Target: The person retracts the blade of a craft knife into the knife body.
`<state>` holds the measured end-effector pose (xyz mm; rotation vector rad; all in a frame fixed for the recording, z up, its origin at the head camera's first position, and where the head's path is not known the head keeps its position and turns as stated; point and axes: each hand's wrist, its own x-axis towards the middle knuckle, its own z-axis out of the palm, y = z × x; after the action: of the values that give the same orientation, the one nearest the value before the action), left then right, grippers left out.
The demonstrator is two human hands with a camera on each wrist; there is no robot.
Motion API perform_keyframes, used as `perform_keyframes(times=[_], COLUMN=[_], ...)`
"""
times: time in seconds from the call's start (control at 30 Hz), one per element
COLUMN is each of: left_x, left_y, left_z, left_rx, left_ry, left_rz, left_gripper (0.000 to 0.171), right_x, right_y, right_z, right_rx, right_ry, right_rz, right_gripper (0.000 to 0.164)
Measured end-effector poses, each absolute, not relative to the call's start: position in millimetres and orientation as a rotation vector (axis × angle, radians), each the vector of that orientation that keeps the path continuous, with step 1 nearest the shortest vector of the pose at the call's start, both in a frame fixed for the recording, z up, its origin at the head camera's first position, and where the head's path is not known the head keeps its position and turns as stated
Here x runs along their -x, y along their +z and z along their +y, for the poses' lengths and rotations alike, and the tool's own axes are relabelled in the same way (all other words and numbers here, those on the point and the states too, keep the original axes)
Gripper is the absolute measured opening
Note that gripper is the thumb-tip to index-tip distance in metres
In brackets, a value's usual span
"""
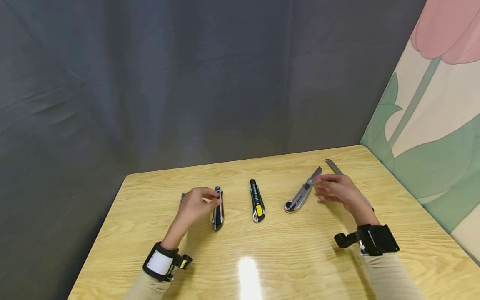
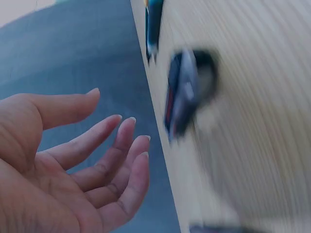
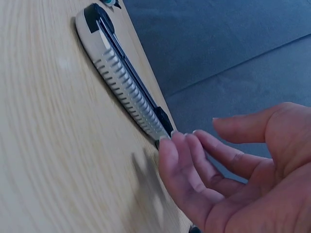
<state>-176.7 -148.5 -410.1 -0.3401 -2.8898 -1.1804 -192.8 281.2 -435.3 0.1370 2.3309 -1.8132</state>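
My left hand hovers by a black and silver utility knife, its fingers bent loosely and nothing between them. In the left wrist view that knife is blurred and apart from the fingertips. Behind the same hand, another utility knife is mostly hidden. My right hand is empty too, fingers relaxed, beside a silver utility knife with its blade out. The right wrist view has this knife's ribbed handle just beyond the fingertips. Past the right hand lies a further knife with a long blade, partly covered.
Between the hands, a black utility knife with a yellow slider lies on the light wooden table. A dark curtain hangs along the back edge. A panel with a painted tulip borders the right side.
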Motion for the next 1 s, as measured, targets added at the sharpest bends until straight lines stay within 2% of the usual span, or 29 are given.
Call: perform_keyframes(times=[0.23,0.37,0.77,1.0], left_x=[184,188,190,188], left_y=[-406,-408,-440,-450], left_z=[-81,-51,11,31], left_rx=[0.714,0.828,0.725,0.78], left_ry=[-1.342,-1.353,-1.38,-1.212], left_rz=[-2.89,-2.928,-2.975,-3.026], left_gripper=[0.024,0.031,0.047,0.054], right_x=[191,191,193,196], right_y=[-437,-440,-449,-454], right_z=[280,278,267,253], right_rx=[-0.187,-0.185,-0.251,-0.275], right_ry=[-1.797,-1.817,-1.858,-1.862], right_rz=[2.307,2.239,2.181,2.205], right_gripper=[0.051,0.051,0.052,0.054])
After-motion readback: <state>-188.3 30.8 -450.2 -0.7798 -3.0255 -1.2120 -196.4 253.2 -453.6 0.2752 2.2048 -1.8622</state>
